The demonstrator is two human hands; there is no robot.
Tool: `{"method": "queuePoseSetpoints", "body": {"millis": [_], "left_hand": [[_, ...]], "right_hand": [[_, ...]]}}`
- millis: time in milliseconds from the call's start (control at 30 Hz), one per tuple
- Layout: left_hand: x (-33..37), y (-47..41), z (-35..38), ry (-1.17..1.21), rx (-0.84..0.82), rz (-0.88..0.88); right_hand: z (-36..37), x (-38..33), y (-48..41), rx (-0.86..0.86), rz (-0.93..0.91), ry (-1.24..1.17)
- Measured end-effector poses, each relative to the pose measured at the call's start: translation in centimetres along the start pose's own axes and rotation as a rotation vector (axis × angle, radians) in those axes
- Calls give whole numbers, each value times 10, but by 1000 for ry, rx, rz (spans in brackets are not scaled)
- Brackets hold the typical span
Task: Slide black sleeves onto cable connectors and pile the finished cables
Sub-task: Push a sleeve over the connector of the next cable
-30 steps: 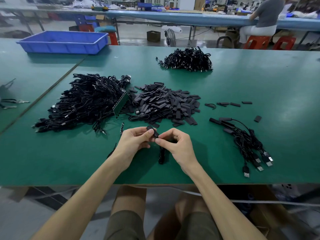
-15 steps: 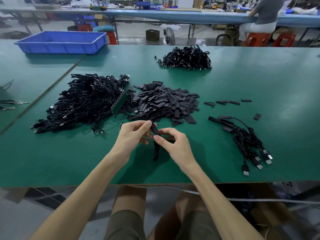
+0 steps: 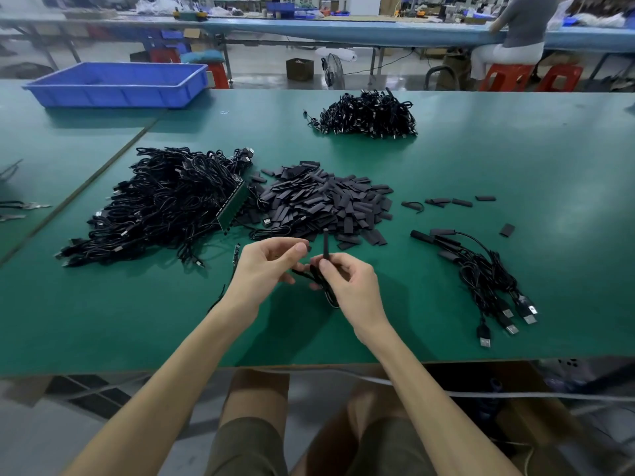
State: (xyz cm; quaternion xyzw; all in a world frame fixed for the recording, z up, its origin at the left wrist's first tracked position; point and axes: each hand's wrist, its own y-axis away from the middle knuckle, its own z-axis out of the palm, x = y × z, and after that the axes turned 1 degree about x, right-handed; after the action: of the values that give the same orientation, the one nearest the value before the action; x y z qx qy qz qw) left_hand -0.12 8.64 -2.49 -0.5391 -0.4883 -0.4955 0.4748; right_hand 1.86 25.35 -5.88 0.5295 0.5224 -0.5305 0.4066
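1. Head view, count: three black cable piles, namely a large tangled heap point(image 3: 165, 207), a far pile point(image 3: 367, 115) and a small finished bundle point(image 3: 481, 273) at right; one heap of flat matte sleeves point(image 3: 323, 204); one blue tray point(image 3: 117, 94).
2. Right hand point(image 3: 350, 286) pinches the cable point(image 3: 330, 298) between thumb and fingers, over the green table point(image 3: 515, 159), just in front of the sleeve heap.
3. Sleeve point(image 3: 325, 243) on it: matte black tube, long axis near upright, free end pointing away.
4. Left hand point(image 3: 264, 266): fingers loosely curled beside the cord; grip cannot be told.
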Motion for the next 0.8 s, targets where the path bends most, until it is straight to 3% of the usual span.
{"method": "queuePoseSetpoints", "body": {"millis": [167,333,800], "left_hand": [[-12,-3,2,-177,186,-20],[-8,3,14,-91,-105,-88],[-3,7,35,26,-67,-28]], "right_hand": [[-4,2,-2,100,73,-193],[-4,4,-3,146,67,-153],[-5,1,-2,107,62,-136]]}}
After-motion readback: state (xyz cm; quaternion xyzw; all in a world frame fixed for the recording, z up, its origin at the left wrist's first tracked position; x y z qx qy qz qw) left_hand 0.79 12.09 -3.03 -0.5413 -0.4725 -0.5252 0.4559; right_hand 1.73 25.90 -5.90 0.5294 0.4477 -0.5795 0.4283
